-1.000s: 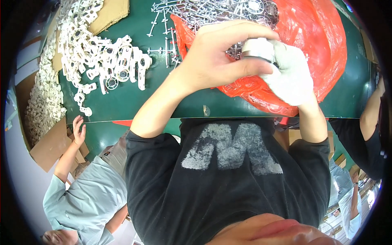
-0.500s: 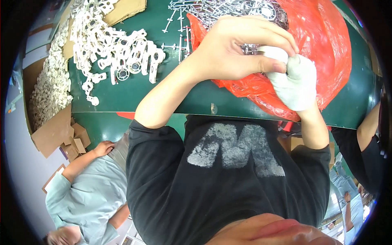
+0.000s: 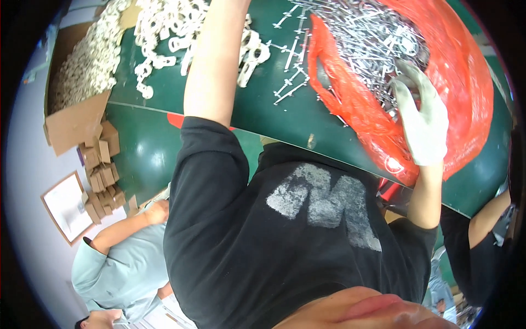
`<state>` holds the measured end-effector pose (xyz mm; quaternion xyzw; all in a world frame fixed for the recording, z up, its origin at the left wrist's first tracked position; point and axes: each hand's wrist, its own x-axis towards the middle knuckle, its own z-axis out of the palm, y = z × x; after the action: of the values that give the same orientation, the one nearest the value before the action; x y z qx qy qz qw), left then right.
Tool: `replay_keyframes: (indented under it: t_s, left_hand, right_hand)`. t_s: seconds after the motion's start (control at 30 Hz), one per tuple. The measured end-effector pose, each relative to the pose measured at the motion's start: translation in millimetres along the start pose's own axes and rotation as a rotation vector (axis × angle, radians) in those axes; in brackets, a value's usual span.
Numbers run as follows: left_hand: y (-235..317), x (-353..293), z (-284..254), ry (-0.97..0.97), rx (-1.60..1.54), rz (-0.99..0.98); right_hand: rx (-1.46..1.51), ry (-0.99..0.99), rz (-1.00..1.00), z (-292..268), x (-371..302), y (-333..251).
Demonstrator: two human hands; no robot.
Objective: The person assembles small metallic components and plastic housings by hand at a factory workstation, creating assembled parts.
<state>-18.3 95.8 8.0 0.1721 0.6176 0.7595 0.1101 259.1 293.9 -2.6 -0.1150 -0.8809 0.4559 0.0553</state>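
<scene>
My right hand (image 3: 424, 123), in a pale glove, reaches into a red plastic bag (image 3: 466, 104). Its fingers are bent but apart, and the fingertips touch a heap of thin silver rod-like pieces (image 3: 364, 41) in the bag. Nothing clearly held shows between them. My left forearm (image 3: 211, 71) stretches up past a pile of white parts with round rings (image 3: 170, 22); the hand itself is beyond the upper edge. Several loose silver rod-like pieces (image 3: 290, 82) lie on the green table (image 3: 268, 118) left of the bag.
A cardboard box (image 3: 76, 118) full of small white parts stands at the left. Below it are several small brown boxes (image 3: 101, 181). A person in a light green shirt (image 3: 129, 263) is at lower left. Another person's arm (image 3: 487, 216) shows at the right table edge.
My hands were together above the bag; they have parted. My left hand has gone up and left out of view, while my right has come down onto the silver pieces. The view has shifted and tilted.
</scene>
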Motion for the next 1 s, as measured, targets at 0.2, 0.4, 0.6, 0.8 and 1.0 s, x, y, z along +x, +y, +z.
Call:
replay_keyframes:
  t_s: [0.2,0.4,0.6,0.8,1.0]
  left_hand:
    - [61,-107,-25,-0.472,1.194,0.306]
    - [25,-161,-44,-0.483,1.652,0.085]
    - [38,-144,-47,-0.393,1.605,0.239]
    - [44,-124,1,-0.050,1.125,0.079]
    - [19,-103,119,-0.328,0.838,0.112]
  right_hand:
    - [-0.036,-0.049,-0.023,2,2,1]
    - [-0.052,-0.085,0.026,1,2,-5]
    - [-0.088,-0.080,-0.049,-1,3,2]
    - [-0.118,0.022,-0.260,1,3,-2]
    - [-0.326,0.323,-0.284,5,11,7]
